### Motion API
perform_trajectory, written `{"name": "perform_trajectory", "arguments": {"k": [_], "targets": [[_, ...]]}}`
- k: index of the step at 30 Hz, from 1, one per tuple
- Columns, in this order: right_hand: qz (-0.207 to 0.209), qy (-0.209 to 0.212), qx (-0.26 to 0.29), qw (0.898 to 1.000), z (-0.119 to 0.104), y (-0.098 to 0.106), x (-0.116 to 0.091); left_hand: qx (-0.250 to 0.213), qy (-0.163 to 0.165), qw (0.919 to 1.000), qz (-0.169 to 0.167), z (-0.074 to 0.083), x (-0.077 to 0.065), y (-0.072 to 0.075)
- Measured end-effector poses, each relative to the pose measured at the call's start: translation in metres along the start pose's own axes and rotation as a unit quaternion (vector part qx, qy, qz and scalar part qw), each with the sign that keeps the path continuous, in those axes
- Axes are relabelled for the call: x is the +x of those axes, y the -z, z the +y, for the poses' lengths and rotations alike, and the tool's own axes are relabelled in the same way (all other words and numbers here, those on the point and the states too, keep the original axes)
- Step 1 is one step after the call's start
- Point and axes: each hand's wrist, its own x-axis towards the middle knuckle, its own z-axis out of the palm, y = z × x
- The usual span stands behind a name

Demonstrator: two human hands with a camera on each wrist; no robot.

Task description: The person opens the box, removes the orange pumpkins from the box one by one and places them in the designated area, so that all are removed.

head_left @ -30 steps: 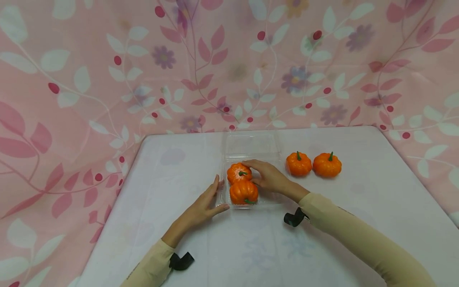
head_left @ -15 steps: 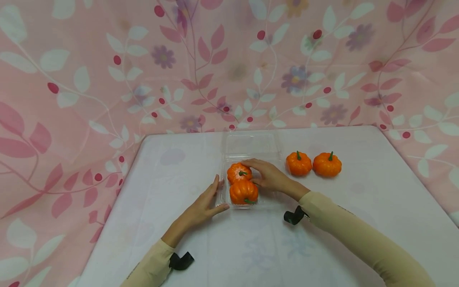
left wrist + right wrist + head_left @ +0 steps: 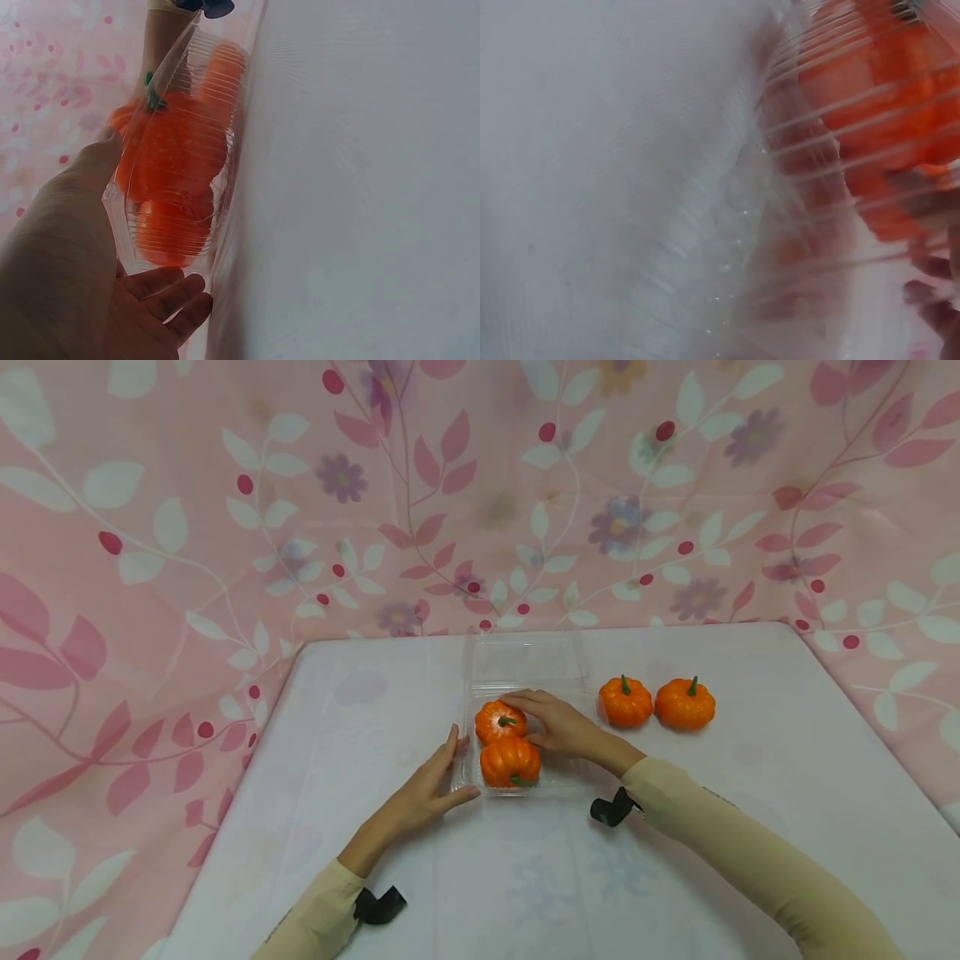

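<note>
In the head view, a clear plastic clamshell box point(image 3: 570, 781) stands with its lid point(image 3: 525, 660) folded back. Two small orange toy pumpkins fill its left half: a rear pumpkin point(image 3: 493, 720) and a front pumpkin point(image 3: 510, 760) whose green stem points toward me. My right hand point(image 3: 558, 724) reaches inside and holds the rear pumpkin, fingers over its far side and thumb on the near right. At the box's left front corner, my left hand point(image 3: 426, 785) rests with spread, fairly straight fingers. The left wrist view shows these fingertips point(image 3: 191, 315) against the ribbed wall.
Two more orange pumpkins stand side by side to the right of the box, one nearer pumpkin point(image 3: 625, 702) and one farther pumpkin point(image 3: 685, 704). A white cloth covers the table point(image 3: 360, 693). Pink floral fabric point(image 3: 480, 493) hangs behind it.
My right hand shifts very slightly, its fingers a touch further left over the rear pumpkin. The left hand, the box and the other pumpkins stay in place.
</note>
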Motion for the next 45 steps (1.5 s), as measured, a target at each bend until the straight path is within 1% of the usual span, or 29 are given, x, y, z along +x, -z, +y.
{"name": "perform_trajectory", "arguments": {"k": [6,10,17,23,33,40,45], "targets": [[0.016,0.012,-0.006,1.0,0.003,0.004,-0.001,-0.004,-0.002,1.0,0.003,0.0,0.0,-0.001],[0.024,0.01,0.003,1.0,0.003,0.008,-0.001,-0.003,-0.005,1.0,0.006,0.0,0.0,-0.001],[0.016,0.0,0.018,1.0,0.0,0.011,-0.001,-0.009,0.0,1.0,0.004,-0.001,0.0,-0.003],[0.018,-0.004,0.024,1.0,0.002,0.011,-0.001,-0.007,0.005,1.0,0.001,0.0,-0.001,-0.003],[0.014,-0.029,0.027,0.999,0.003,0.018,-0.003,-0.004,0.01,0.9999,0.001,0.001,-0.001,-0.003],[0.038,-0.011,0.034,0.999,0.005,0.023,-0.005,-0.003,0.013,0.9999,0.001,0.0,-0.001,-0.003],[0.039,-0.014,0.044,0.998,0.005,0.026,-0.007,0.002,0.013,0.9999,0.004,0.0,-0.001,-0.003]]}}
